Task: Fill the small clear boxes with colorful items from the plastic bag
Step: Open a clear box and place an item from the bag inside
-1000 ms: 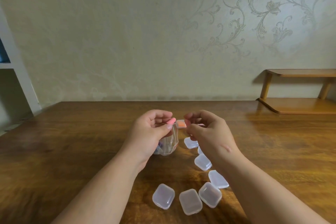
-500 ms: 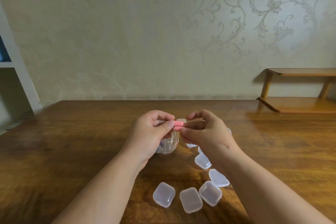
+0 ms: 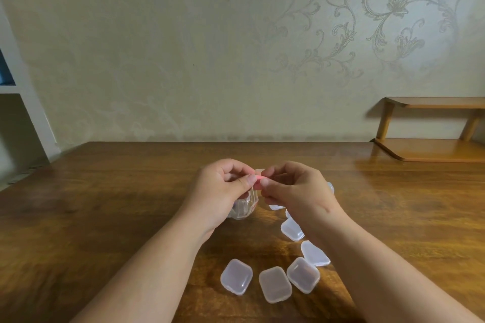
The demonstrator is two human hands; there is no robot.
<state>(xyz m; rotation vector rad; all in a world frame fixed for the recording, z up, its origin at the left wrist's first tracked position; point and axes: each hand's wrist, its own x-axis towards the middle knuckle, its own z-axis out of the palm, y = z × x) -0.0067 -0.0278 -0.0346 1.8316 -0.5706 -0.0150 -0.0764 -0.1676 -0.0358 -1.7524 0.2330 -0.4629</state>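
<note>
wooden table (image 3: 105, 217) | small clear boxes (image 3: 236, 276) lying in loose arc

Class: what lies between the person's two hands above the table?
In the head view, a small pink item, pinched between left hand and right hand.

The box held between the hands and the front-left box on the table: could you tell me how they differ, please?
The held box is pinched above the table by the left hand and right hand; the front-left box lies flat, untouched. The held box shows pink; the front-left box looks colourless. Both are small translucent plastic.
</note>
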